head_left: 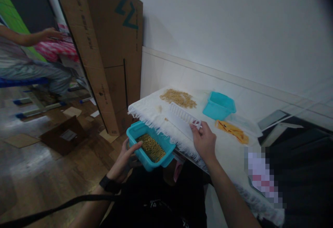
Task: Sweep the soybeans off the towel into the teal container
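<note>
My left hand is closed on a teal plastic container, with the thumb over its rim. Yellowish beans cover the container's bottom. It is held just below the table's fringed front edge. In my right hand is the end of a white slotted plastic tool, whose exact kind I cannot make out. The tool lies low over the white fringed cloth, pointing away to the left. Behind it a loose pile of beans is spread on the cloth.
A second teal container stands at the back of the table, near a clear plastic lid and a yellow cloth. A tall cardboard box rises at the left. Beyond it sits another person. Cardboard pieces lie on the floor.
</note>
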Available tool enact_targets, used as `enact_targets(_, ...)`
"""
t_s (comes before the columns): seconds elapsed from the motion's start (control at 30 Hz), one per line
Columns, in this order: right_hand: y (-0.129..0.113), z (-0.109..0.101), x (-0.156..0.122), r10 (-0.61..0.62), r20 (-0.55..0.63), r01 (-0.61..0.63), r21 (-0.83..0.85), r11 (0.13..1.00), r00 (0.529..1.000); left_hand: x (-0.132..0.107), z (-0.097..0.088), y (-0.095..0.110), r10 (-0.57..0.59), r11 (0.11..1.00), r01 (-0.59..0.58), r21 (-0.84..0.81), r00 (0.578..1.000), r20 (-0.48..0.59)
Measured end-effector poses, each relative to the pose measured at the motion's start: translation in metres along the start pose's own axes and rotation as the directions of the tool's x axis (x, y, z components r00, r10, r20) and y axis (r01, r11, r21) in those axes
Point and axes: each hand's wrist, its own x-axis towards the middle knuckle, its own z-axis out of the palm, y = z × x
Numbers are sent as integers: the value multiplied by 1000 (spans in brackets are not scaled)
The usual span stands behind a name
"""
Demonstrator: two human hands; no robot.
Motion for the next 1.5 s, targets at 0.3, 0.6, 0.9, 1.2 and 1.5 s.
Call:
enact_targets(0.3, -3, 2, -9, -8, 36, 7, 32, 999, 999, -4, 2, 2, 18, 1000, -18, 4, 1000, 9)
enact_targets(0.6, -11, 7, -19, -105, 57, 104, 17, 994, 993, 0, -5, 5, 21, 1000, -22, 23, 1000, 19)
enact_targets(0.9, -19, 28, -27, -241, -8, 240, -28, 970, 971, 3, -8, 7, 37, 999, -37, 18, 999, -15)
enact_targets(1.2, -25, 21, -34, -233, -31, 233, 11, 972, 972, -2, -7, 7, 43, 999, -44, 10, 999, 26)
enact_targets(1.5, -4, 14, 2, -84, -31, 80, -128, 989, 996, -3, -4, 6, 22, 1000, -23, 21, 999, 36)
